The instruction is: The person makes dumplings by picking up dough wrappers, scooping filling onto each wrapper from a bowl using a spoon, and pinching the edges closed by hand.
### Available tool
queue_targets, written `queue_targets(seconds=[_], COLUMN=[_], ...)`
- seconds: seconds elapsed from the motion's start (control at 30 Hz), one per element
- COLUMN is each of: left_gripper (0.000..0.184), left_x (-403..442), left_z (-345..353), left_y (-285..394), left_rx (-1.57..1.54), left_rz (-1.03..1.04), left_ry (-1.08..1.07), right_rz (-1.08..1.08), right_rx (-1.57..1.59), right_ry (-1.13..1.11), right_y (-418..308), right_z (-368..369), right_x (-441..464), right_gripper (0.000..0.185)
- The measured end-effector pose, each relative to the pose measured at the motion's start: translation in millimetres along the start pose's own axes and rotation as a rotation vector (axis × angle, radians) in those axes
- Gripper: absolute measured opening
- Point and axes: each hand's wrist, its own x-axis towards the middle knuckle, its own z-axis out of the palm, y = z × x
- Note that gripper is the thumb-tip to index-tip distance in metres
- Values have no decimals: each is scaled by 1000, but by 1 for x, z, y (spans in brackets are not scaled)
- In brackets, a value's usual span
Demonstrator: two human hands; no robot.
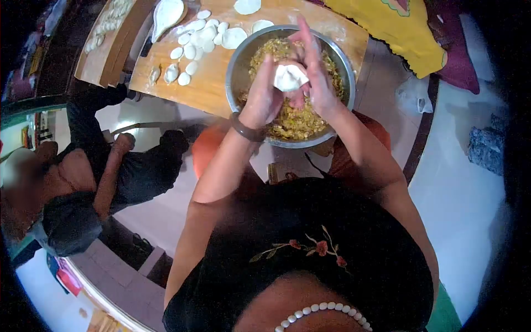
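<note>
Your left hand (262, 91) and right hand (317, 77) are raised above the round, silver-coloured metal bowl (234, 88), and your grip is clamped from both sides on the white, folded dough piece (290, 78). The dough piece sits between the two palms, directly over the yellow-brown chopped filling (298, 122) in the bowl; the exact finger contact on its far side is hidden. Several fingers of your right hand extend upward, and their tips are blurred. The bowl overlaps the near edge of the light-brown wooden tabletop (213, 91); whether the tabletop supports it cannot be determined. To the left of the bowl, locate the cluster of small, flat white dough discs (196, 41), with two small filled dumplings (163, 73) at its near left end. Larger, thin round wrappers (234, 39) lie just beside the bowl's rim. A white, teardrop-shaped object (168, 16) rests beyond the discs.
</note>
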Motion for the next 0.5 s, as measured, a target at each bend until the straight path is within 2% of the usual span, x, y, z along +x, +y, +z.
queue_targets(seconds=[0.07, 0.1, 0.2, 0.23, 0.33, 0.37, 0.47, 0.5], left_gripper=[77, 90, 91, 90, 87, 86, 87, 87], left_x=[2, 1, -1, 1, 0, 1, 2, 3], left_z=[-9, -8, -3, -5, -4, -7, -16, -16], left_y=[0, 2, 9, 6, 7, 6, 4, 4], left_rx=[-92, -6, 25, 54, 102, 138, 221, 233], left_rz=[27, -8, -22, -11, -36, -33, -31, -32], left_ry=[-122, -52, -20, 10, 62, 47, 36, 53], right_rz=[-60, -58, 27, -10, 166, 130, 150, 37], right_rx=[35, 98, -59, -77, -15, -6, 65, -161], right_ry=[66, 138, 176, 201, 66, 47, -56, -65], right_y=[16, 18, 20, 21, 9, 14, 6, 14], right_z=[-7, -7, -15, -15, -12, -9, -5, -6], right_x=[2, 3, 3, 5, 6, 9, 7, 10], right_gripper=[71, 66, 55, 39, 27, 18, 13, 11])
